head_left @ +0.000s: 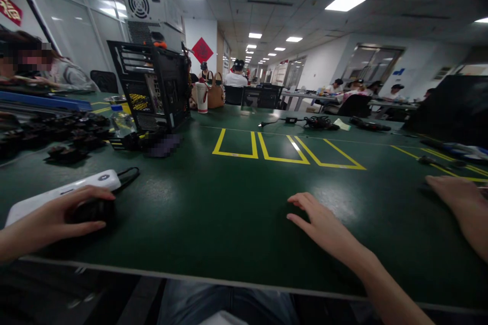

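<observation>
On the left, my left hand (72, 213) curves its thumb and fingers round a black rounded object (95, 210) that looks like a computer mouse; part of it is hidden under the hand. Right behind that hand lies a long white device (102, 180) with a round button-like mark and a black cord loop (129, 177) at its end. My right hand (318, 220) is over the green tabletop (213, 218), right of the middle, with nothing in it. Its thumb stands apart from the slightly bent fingers.
Another person's hand (453, 195) reaches in at the right edge. A black computer case (171, 81), a bottle (122, 124) and dark parts (68, 134) stand on the left. Yellow tape outlines (284, 161) mark the table, with a black cable (320, 122) behind them.
</observation>
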### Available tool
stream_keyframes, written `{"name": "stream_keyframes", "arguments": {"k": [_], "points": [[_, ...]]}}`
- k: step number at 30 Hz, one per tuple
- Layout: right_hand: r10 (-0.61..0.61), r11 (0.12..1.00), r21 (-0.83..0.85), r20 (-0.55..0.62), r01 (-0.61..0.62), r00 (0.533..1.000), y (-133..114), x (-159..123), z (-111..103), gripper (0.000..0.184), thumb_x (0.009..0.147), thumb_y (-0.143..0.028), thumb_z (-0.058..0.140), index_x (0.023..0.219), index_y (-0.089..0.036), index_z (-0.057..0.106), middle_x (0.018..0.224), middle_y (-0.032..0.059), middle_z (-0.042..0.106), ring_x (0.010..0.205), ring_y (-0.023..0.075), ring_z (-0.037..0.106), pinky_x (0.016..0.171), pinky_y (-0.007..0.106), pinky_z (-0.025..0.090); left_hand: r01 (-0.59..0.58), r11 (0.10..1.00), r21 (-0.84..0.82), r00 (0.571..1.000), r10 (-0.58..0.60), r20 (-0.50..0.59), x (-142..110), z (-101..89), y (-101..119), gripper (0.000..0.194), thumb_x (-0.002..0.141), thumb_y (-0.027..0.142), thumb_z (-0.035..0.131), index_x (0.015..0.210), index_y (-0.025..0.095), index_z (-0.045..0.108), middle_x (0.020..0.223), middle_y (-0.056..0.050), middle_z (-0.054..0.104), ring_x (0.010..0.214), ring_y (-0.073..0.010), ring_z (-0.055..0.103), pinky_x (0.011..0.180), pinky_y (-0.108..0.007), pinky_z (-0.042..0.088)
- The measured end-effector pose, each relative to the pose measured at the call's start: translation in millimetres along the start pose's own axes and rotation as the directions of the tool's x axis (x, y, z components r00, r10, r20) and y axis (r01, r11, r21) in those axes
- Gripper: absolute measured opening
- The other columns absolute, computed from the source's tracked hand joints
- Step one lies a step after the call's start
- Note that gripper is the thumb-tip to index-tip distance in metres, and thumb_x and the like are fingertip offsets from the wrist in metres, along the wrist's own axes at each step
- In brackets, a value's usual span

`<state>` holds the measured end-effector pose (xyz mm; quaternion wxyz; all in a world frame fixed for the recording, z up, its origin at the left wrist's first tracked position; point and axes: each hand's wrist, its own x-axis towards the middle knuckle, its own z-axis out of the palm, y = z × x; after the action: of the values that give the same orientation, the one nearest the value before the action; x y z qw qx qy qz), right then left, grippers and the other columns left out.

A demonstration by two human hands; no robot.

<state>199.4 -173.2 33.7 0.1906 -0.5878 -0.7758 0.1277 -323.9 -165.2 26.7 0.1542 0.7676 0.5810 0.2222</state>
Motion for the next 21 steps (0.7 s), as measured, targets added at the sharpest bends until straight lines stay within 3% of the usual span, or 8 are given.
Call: {"name": "stream_keyframes", "arguments": {"k": [3,7,12,14,17,19,21], "points": [[-0.104,0.994,-0.027,0.048,0.105,0.993,-0.1,13.9,3.0,0.027,0.077,-0.032,0.049,0.102,-0.023,0.052,0.102,0.0054,0.053,0.094,0.0209,0.052,0.084,0.04,0.042,-0.058,0.998,-0.019,0.991,0.06,0.121,37.2,23.0,37.4,0.037,0.069,0.037,0.057,0.104,0.034,0.046,0.106,0.011,0.051,0.102,-0.017,0.047,0.091,-0.038,0.036],[-0.198,0.972,0.148,0.078,0.185,0.977,-10.2,59.7,17.6,0.031,0.075,-0.038,0.051,0.102,-0.023,0.055,0.1,0.0054,0.055,0.091,0.0199,0.054,0.08,0.037,0.044,-0.207,0.966,-0.151,0.963,0.229,0.144,115.9,71.6,94.9,0.043,0.063,0.04,0.063,0.101,0.024,0.049,0.104,0.0,0.051,0.094,-0.017,0.051,0.083,-0.031,0.042],[-0.024,0.841,0.541,0.032,0.003,0.999,-11.4,137.4,43.1,0.031,0.072,-0.04,0.054,0.095,-0.019,0.057,0.096,0.0067,0.059,0.085,0.0182,0.056,0.077,0.037,0.046,-0.425,0.892,-0.154,0.895,0.439,0.071,203.8,131.8,159.0,0.044,0.06,0.038,0.065,0.099,0.023,0.052,0.1,-0.002,0.052,0.094,-0.0196,0.05,0.083,-0.034,0.041],[0.023,0.686,0.725,0.06,-0.059,0.998,-8.9,158.7,49.9,0.028,0.072,-0.038,0.056,0.092,-0.018,0.057,0.094,0.0066,0.059,0.083,0.0165,0.057,0.076,0.035,0.047,-0.475,0.867,-0.152,0.874,0.485,0.037,223.9,147.2,175.3,0.045,0.059,0.037,0.066,0.099,0.022,0.053,0.099,-0.003,0.052,0.091,-0.0197,0.051,0.082,-0.036,0.041],[0.075,0.467,0.874,0.114,-0.136,0.991,-2.9,174.8,54.8,0.026,0.069,-0.032,0.061,0.09,-0.018,0.056,0.092,0.005,0.059,0.083,0.0145,0.057,0.078,0.034,0.047,-0.515,0.836,-0.19,0.853,0.522,-0.012,239.1,160.2,185.8,0.047,0.06,0.034,0.066,0.103,0.023,0.051,0.1,-0.003,0.051,0.092,-0.0197,0.051,0.082,-0.036,0.041],[0.079,0.386,0.909,0.141,-0.16,0.987,2.2,178.4,55.7,0.026,0.066,-0.029,0.063,0.089,-0.019,0.055,0.092,0.0039,0.058,0.084,0.0137,0.057,0.079,0.033,0.046,-0.511,0.827,-0.237,0.855,0.517,-0.039,242.9,164.3,185.9,0.057,0.059,0.032,0.067,0.11,0.023,0.045,0.104,-0.004,0.05,0.095,-0.0204,0.05,0.083,-0.037,0.04],[0.049,0.358,0.92,0.15,-0.158,0.987,6.8,179.4,55.8,0.028,0.065,-0.027,0.065,0.09,-0.02,0.055,0.095,0.0033,0.057,0.086,0.0138,0.056,0.08,0.033,0.046,-0.482,0.826,-0.292,0.872,0.486,-0.061,243.8,166.2,184.1,0.067,0.057,0.031,0.069,0.116,0.023,0.038,0.108,-0.005,0.048,0.098,-0.0213,0.049,0.084,-0.037,0.04]]}}
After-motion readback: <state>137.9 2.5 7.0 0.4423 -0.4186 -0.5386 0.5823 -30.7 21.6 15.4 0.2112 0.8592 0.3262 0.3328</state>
